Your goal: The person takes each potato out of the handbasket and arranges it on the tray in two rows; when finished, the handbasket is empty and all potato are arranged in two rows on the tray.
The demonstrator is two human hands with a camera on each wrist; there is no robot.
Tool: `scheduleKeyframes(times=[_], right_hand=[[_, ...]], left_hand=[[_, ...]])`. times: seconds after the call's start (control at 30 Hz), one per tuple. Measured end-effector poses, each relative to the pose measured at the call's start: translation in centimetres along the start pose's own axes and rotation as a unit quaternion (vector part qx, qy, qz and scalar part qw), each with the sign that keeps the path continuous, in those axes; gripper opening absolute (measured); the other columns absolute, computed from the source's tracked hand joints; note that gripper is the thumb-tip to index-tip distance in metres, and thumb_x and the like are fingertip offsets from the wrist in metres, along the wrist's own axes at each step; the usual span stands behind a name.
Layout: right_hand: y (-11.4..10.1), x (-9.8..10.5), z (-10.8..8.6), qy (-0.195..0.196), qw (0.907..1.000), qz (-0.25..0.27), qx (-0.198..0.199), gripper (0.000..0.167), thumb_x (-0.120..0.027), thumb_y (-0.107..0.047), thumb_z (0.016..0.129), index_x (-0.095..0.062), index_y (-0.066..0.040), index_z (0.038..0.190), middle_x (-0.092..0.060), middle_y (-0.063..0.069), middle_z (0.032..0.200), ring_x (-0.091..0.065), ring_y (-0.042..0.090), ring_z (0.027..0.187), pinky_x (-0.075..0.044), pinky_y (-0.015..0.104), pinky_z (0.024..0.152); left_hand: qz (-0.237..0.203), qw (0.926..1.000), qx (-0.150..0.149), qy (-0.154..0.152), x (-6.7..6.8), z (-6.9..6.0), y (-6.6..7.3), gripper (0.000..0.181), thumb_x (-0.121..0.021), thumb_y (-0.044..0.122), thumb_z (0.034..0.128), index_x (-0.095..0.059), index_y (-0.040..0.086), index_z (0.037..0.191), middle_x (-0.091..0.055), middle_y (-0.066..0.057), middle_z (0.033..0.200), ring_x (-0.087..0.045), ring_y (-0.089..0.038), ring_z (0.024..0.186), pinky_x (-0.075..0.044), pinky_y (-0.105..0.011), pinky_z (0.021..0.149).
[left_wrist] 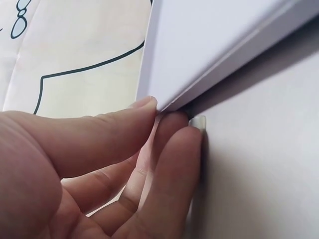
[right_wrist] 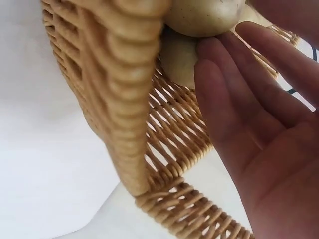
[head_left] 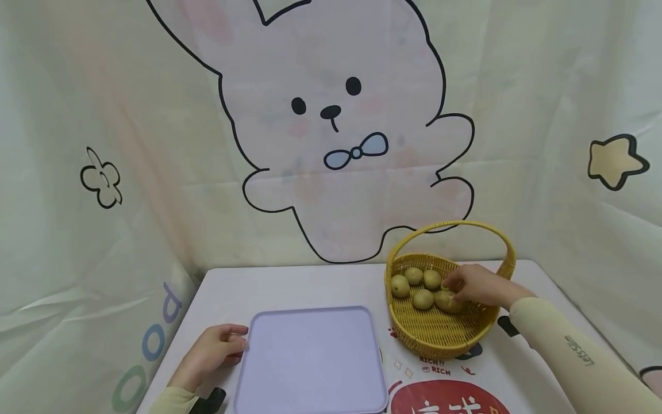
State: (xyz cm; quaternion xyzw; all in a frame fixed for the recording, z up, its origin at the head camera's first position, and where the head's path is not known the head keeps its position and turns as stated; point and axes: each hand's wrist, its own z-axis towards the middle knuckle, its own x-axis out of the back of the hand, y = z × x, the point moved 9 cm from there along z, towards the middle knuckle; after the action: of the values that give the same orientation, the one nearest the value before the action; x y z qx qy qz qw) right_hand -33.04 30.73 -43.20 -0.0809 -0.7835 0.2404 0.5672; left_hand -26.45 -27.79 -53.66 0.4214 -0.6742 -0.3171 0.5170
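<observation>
Several round yellow-brown potatoes (head_left: 423, 299) lie in a yellow woven basket (head_left: 439, 345) at the right. My right hand (head_left: 478, 284) reaches into it, its fingers fairly straight and slightly spread. In the right wrist view, its fingertips touch a potato (right_wrist: 204, 17), and another potato (right_wrist: 179, 57) shows below that one. The thumb's contact cannot be made out. At the left, my left hand (head_left: 209, 353) pinches the rim of a pale lilac tray (head_left: 310, 362) near a corner. In the left wrist view, the thumb (left_wrist: 104, 137) presses on that corner, with fingertips against its underside.
The basket's tall arched handle (head_left: 455, 223) rises over the potatoes. Basket and tray stand side by side on a white table (head_left: 238, 287) with red printing (head_left: 450, 397) at the front right. A curtain (head_left: 336, 201) with a cartoon animal hangs close behind.
</observation>
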Motion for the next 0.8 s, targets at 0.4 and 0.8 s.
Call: scheduleKeyframes(times=[0.4,0.8], right_hand=[[-0.29,-0.14,0.1,-0.009,0.9999,-0.005,-0.011,0.044,-0.087,-0.005,0.082,-0.076,0.001,0.125,-0.078,0.01,0.113,-0.07,0.027,0.106,-0.061,0.052,0.092],[0.08,-0.73,0.62,-0.012,0.9998,-0.013,-0.01,0.041,-0.09,-0.009,0.081,-0.077,-0.004,0.12,-0.077,0.007,0.111,-0.069,0.026,0.105,-0.06,0.053,0.094]], left_hand=[[0.001,1.0,-0.006,-0.007,-0.19,0.2,-0.11,0.042,-0.078,0.007,0.0951,-0.068,-0.008,0.134,-0.074,-0.008,0.098,-0.071,-0.019,0.085,-0.064,-0.031,0.074],[-0.002,0.9998,0.018,-0.003,0.02,-0.04,-0.1,0.041,-0.08,0.007,0.0941,-0.07,-0.005,0.132,-0.076,-0.007,0.097,-0.072,-0.019,0.085,-0.065,-0.033,0.074]])
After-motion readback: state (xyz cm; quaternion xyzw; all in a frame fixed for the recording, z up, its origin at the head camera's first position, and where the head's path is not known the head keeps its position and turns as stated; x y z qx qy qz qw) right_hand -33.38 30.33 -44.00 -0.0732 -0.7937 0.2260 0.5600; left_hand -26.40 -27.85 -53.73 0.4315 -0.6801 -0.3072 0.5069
